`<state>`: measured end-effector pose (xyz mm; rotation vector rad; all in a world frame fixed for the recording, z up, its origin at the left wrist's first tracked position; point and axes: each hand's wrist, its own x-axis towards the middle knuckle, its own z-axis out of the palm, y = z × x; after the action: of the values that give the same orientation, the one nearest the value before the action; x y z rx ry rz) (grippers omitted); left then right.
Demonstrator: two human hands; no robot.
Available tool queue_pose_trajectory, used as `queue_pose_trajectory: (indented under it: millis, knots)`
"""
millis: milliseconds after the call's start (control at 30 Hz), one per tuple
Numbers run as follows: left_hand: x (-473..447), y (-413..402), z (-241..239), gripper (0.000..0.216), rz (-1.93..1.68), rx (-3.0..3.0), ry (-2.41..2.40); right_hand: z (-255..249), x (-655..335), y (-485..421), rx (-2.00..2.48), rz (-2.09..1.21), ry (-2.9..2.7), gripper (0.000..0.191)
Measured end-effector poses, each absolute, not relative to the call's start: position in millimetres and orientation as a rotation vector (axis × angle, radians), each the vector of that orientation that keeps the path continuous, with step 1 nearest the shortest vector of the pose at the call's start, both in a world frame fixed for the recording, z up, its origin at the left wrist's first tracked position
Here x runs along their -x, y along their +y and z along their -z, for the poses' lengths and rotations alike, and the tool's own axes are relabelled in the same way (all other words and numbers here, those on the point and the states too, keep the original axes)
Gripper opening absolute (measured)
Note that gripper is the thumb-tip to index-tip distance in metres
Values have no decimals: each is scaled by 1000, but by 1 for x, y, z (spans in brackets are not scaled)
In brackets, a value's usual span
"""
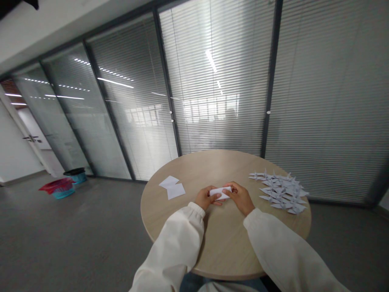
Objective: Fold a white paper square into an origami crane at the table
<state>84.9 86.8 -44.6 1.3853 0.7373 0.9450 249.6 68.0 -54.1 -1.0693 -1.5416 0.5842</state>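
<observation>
A folded strip of white paper (220, 193) is held between both hands above the middle of the round table. My left hand (208, 197) grips its left end, thumb on the near face. On the other end, my right hand (239, 196) pinches the paper with thumb and fingers. To the left lie white paper sheets (176, 191), partly overlapping on the tabletop. Many folded white paper cranes (284, 190) stand in close rows at the table's right side. Some fingers are hidden behind the paper.
The round wooden table (225, 255) stands close to a glass partition with blinds (219, 81). On the floor at left are a bin with a red liner (59, 187) and another with a black liner (76, 174). A door (33, 134) is at the far left.
</observation>
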Motion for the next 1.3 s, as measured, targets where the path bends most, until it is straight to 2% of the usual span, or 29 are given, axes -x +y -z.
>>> queue_pose_trajectory:
  millis: [867, 1000, 1300]
  knots:
    - [-85, 87, 45, 36, -945, -1377, 740, 56, -249, 70, 1092, -598, -1525, 25]
    - [-84, 88, 43, 44, -1016, -1388, 746, 53, -249, 68, 1076, -598, -1489, 27]
    - [-82, 88, 36, 36, -1228, -1442, 871, 53, -250, 70, 1082, -585, -1424, 31]
